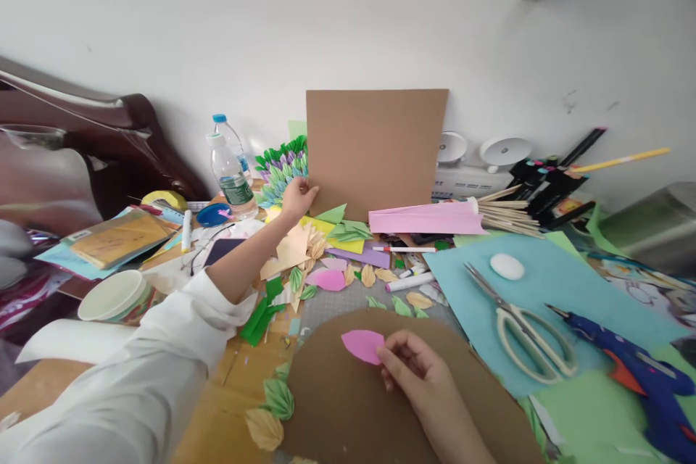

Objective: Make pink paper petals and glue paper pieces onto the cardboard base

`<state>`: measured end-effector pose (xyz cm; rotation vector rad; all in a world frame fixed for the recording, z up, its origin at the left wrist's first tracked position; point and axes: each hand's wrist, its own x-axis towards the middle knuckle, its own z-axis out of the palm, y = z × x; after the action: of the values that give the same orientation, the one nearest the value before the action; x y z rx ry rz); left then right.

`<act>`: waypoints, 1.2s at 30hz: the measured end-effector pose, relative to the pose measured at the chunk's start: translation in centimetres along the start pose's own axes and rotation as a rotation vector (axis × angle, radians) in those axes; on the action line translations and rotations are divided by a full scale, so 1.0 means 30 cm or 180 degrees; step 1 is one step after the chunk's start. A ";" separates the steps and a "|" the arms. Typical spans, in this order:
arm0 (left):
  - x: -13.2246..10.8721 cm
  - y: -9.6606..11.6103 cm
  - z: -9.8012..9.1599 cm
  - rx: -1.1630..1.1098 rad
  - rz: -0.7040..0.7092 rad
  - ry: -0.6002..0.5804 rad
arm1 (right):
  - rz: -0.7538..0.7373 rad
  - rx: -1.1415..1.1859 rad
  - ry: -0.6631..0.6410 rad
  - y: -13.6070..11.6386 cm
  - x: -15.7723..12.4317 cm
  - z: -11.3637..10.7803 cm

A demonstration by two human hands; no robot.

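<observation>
Between the thumb and fingers of my right hand (416,373) is a pink paper petal (361,345), pointed at its far end. It is held above a rounded brown cardboard piece (337,406) lying in front of me. My left hand (299,200) reaches far forward and grips the lower left edge of an upright cardboard sheet (377,148); some of its fingertips are hidden. Behind that hand stands a cluster of pleated paper leaves (283,167) in green, purple and blue. Another pink petal (326,278) lies among loose pleated leaves in the middle of the table.
To the right, scissors (522,326) and a white oval object (507,266) lie on blue paper (462,268), beside a blue glue gun (625,370). Rolled pink paper (427,219) and wooden sticks (505,212) lie behind. Bottles (231,177) and a tub (117,297) stand left.
</observation>
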<state>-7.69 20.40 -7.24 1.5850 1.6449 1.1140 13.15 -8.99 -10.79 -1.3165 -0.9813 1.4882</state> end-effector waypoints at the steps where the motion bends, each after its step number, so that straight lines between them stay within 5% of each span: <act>1: -0.002 0.008 0.008 -0.0051 0.0035 -0.0042 | 0.0006 0.0009 0.0002 0.000 0.000 -0.001; 8: -0.014 0.074 0.128 -0.0150 0.0288 -0.0539 | 0.0043 0.0053 -0.0005 0.006 0.005 -0.002; 16: -0.028 0.115 0.241 0.0488 0.0481 -0.0585 | -0.0029 0.0114 -0.0016 0.027 0.018 -0.001; 24: -0.088 0.190 0.207 0.1325 0.0518 -0.0552 | -0.0053 0.0073 0.0034 0.047 0.024 0.000; 28: -0.238 0.232 0.106 0.1454 0.0730 -0.0697 | -0.0034 -0.0030 0.0046 0.022 0.011 -0.001; 36: -0.738 0.200 -0.063 0.0975 0.1134 -0.1873 | -0.0254 -0.0216 -0.0048 -0.004 -0.006 0.002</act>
<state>-3.83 -2.06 -4.06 2.2034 1.1978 0.4725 13.12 -9.14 -10.61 -1.3003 -1.0902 1.4172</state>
